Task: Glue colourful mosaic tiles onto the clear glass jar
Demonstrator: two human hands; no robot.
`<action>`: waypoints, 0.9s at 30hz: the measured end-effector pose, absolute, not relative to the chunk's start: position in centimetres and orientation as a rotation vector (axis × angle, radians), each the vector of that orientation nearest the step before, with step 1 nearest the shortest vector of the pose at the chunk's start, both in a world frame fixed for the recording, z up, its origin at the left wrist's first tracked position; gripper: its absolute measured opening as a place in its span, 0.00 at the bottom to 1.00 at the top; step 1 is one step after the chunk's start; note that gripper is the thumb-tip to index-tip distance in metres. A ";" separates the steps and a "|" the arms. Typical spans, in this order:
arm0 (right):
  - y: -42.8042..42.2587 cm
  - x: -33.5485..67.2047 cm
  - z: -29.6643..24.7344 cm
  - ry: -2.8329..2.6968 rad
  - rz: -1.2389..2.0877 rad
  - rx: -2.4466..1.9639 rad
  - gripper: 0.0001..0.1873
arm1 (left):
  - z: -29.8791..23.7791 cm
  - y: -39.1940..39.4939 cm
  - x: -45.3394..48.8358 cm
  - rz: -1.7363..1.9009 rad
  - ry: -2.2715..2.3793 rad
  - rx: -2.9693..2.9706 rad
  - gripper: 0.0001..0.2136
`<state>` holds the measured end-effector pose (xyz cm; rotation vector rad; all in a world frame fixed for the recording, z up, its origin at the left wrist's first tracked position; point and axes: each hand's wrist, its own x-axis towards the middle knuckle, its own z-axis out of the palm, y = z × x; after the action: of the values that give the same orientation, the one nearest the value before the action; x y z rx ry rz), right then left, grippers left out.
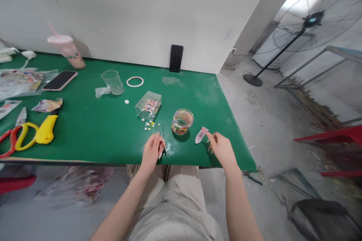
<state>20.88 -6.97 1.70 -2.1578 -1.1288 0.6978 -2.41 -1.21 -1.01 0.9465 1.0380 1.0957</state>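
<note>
1. Pink, lidded plastic tumbler with a pink straw [68, 51]: reference item.
2. Flat smartphone with a black screen and pale pink edge [60, 81]: lies just in front of the tumbler.
3. Clear, crumpled plastic bag with mixed contents [17, 88]: left of the tumbler, nearer the viewer.
4. Large, upright white board [127, 19]: behind the tumbler.
5. Black rectangular phone [176, 58]: propped upright, right of the tumbler.
6. Black wire-cage pedestal fan [313, 19]: far right of the tumbler.
</note>
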 end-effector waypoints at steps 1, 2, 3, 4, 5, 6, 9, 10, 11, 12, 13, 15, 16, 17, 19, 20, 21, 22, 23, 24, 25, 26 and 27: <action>-6.5 20.9 1.8 -1.148 0.735 -2.192 0.23 | -1.0 -1.2 -2.4 1.092 1.036 0.953 0.20; -6.0 20.9 1.8 -1.167 0.778 -2.219 0.23 | -0.9 -1.2 -2.4 1.090 1.034 0.960 0.20; -5.5 20.7 1.8 -1.185 0.827 -2.236 0.24 | -0.9 -1.2 -2.4 1.090 1.031 0.965 0.20; -4.9 20.5 1.8 -1.200 0.883 -2.245 0.24 | -0.8 -1.2 -2.4 1.092 1.028 0.969 0.20; -4.4 20.3 1.8 -1.210 0.943 -2.248 0.25 | -0.8 -1.1 -2.4 1.094 1.026 0.972 0.20; -4.0 20.1 1.7 -1.213 1.002 -2.248 0.25 | -0.7 -1.1 -2.3 1.095 1.025 0.974 0.20; -3.0 19.8 1.6 -1.180 1.142 -2.245 0.24 | -0.6 -1.2 -2.3 1.096 1.031 0.988 0.20; -2.9 19.8 1.5 -1.159 1.167 -2.247 0.24 | -0.6 -1.2 -2.3 1.095 1.034 0.994 0.20; -2.8 19.8 1.5 -1.137 1.181 -2.248 0.23 | -0.5 -1.2 -2.3 1.093 1.037 1.001 0.20; -2.9 19.7 1.4 -1.113 1.185 -2.250 0.23 | -0.5 -1.2 -2.3 1.092 1.039 1.007 0.20; -2.9 19.7 1.3 -1.090 1.184 -2.251 0.22 | -0.4 -1.2 -2.3 1.090 1.041 1.014 0.20; -3.1 19.7 1.2 -1.047 1.185 -2.251 0.22 | -0.3 -1.3 -2.2 1.087 1.045 1.027 0.20; -3.1 19.7 1.1 -1.033 1.195 -2.246 0.21 | -0.2 -1.3 -2.2 1.087 1.046 1.032 0.20; -3.2 19.8 0.9 -1.023 1.214 -2.238 0.20 | -0.2 -1.3 -2.2 1.086 1.046 1.037 0.21; -3.1 20.1 0.7 -1.019 1.273 -2.209 0.19 | -0.1 -1.4 -2.2 1.086 1.045 1.044 0.21; -3.0 20.3 0.6 -1.019 1.306 -2.190 0.18 | -0.1 -1.4 -2.2 1.087 1.044 1.045 0.21; -3.0 20.5 0.5 -1.018 1.338 -2.169 0.18 | -0.2 -1.4 -2.2 1.089 1.042 1.045 0.21; -2.9 20.7 0.4 -1.015 1.366 -2.146 0.18 | -0.2 -1.4 -2.2 1.090 1.039 1.044 0.21; -2.8 21.0 0.2 -1.012 1.392 -2.119 0.17 | -0.3 -1.5 -2.1 1.091 1.035 1.042 0.21; -2.8 21.3 0.1 -1.007 1.416 -2.087 0.17 | -0.3 -1.5 -2.1 1.092 1.028 1.040 0.21; -2.9 21.6 -0.1 -1.004 1.437 -2.048 0.17 | -0.4 -1.5 -2.1 1.093 1.020 1.036 0.21; -3.0 21.9 -0.3 -1.001 1.457 -2.002 0.17 | -0.5 -1.5 -2.1 1.095 1.010 1.031 0.21; -3.2 22.2 -0.4 -1.001 1.473 -1.947 0.17 | -0.6 -1.5 -2.1 1.099 0.999 1.025 0.20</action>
<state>22.21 -3.21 -0.45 -1.9475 -1.0008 1.4731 -2.07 -1.49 -0.55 1.0248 0.9993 1.0986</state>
